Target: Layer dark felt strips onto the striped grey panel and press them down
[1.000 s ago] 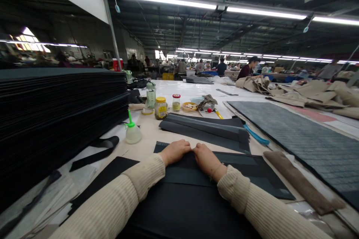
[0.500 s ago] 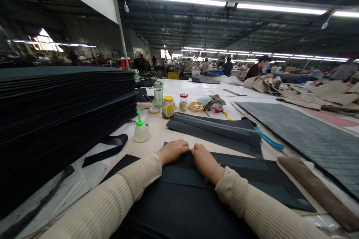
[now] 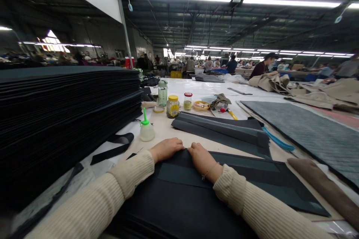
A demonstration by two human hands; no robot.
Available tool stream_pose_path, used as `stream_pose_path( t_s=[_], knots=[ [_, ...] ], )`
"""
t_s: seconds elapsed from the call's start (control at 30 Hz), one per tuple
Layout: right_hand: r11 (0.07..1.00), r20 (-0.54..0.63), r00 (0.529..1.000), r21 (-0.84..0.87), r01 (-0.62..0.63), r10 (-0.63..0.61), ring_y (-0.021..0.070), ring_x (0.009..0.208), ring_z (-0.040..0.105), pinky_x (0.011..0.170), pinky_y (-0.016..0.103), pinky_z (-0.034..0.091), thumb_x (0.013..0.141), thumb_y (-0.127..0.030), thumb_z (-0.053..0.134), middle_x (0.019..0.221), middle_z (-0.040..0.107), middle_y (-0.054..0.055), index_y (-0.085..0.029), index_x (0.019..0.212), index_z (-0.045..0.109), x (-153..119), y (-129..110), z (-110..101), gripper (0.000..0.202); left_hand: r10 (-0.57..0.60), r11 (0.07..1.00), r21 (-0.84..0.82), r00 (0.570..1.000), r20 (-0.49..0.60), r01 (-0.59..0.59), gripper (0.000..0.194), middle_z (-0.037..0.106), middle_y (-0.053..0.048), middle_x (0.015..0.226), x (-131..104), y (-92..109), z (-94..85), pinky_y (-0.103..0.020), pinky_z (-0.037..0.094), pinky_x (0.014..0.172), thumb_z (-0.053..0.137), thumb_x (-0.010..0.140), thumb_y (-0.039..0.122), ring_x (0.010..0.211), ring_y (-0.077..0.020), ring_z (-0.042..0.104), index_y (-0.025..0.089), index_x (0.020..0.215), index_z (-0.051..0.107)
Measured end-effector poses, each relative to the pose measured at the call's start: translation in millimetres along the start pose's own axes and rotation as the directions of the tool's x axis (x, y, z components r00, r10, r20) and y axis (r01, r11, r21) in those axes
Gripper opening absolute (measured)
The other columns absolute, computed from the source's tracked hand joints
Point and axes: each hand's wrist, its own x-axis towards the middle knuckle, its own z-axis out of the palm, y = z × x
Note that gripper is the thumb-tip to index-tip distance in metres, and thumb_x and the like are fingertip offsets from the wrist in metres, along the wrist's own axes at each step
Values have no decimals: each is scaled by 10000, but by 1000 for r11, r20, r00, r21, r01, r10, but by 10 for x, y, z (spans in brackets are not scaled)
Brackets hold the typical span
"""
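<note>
A stack of black sheets [image 3: 179, 209], leather or fabric, lies in front of me with a dark green strip [image 3: 176, 173] across its upper part. At the far edge, my left hand [image 3: 167, 149] has its fingers bent down and closed on the black material. Close beside it on the right, my right hand [image 3: 202, 160] pinches the same edge, thumb and fingers together. A small gap separates the fingertips of both hands. The fingers' undersides are hidden. Another dark panel [image 3: 269, 175] extends rightward from under my right wrist.
On the left rises a tall stack of dark sheets [image 3: 70, 119]. Beyond my hands stand a green-tipped squeeze bottle [image 3: 147, 131], a yellow-lidded jar [image 3: 172, 107] and folded dark pieces [image 3: 224, 130]. A grey quilted sheet [image 3: 308, 130] and a brown roll [image 3: 322, 185] lie right.
My hands have shifted a little left along the edge, and a narrow gap has opened between their fingertips. The view has turned slightly left. Both hands stay closed on the material.
</note>
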Motion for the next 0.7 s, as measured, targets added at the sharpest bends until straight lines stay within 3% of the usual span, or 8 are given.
stream_pose_path(
  t_s=[0.23,0.53,0.7],
  knots=[
    [1000,17,1000,2,21,-21,202,896,519,804,266,387,817,-21,349,954,591,131,-92,951,648,89,-80,-68,335,-60,998,-2,998,5,60,244,601,-55,968,-234,-118,-52,-251,443,815,468,845,73,900,-165,548,170,1033,591],
    [997,10,998,43,63,-64,213,929,497,831,288,370,845,-54,332,986,580,148,-88,997,634,234,-298,4,340,31,999,37,999,24,-32,271,596,-86,958,-337,-178,-68,-271,450,814,476,849,84,913,-184,537,155,1098,555],
    [996,18,999,80,28,-30,194,948,508,832,265,368,819,-60,399,999,589,127,-109,965,641,282,-204,-10,287,-88,996,-15,994,72,89,303,604,-71,984,-606,-266,-181,-264,435,844,432,833,34,923,-169,552,172,1054,587]
  ],
)
